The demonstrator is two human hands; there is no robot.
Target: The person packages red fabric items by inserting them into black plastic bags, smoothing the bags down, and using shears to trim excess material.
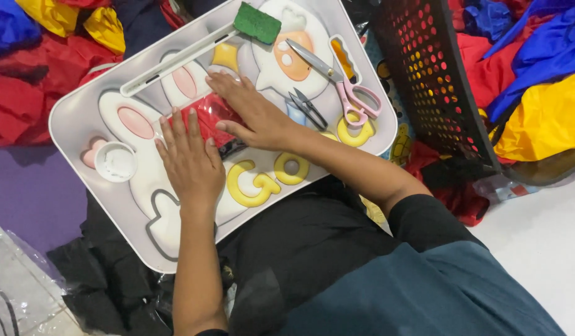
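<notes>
A white lap tray (69, 118) with a cartoon rabbit print rests across my lap. A small red folded piece in clear wrapping (208, 116) lies on its middle. My left hand (189, 163) lies flat on the tray, fingers spread, its fingertips on the near edge of the red piece. Palm down over the right side of the red piece, my right hand (250, 112) presses with fingers stretched out. Neither hand grips anything.
On the tray lie pink-handled scissors (344, 84), small thread snips (307, 107), an orange cutter (342, 59), a white ruler with a green sponge (256, 22) and a small white cup (115, 162). A black perforated basket (433, 81) stands right. Red, yellow and blue fabric piles surround.
</notes>
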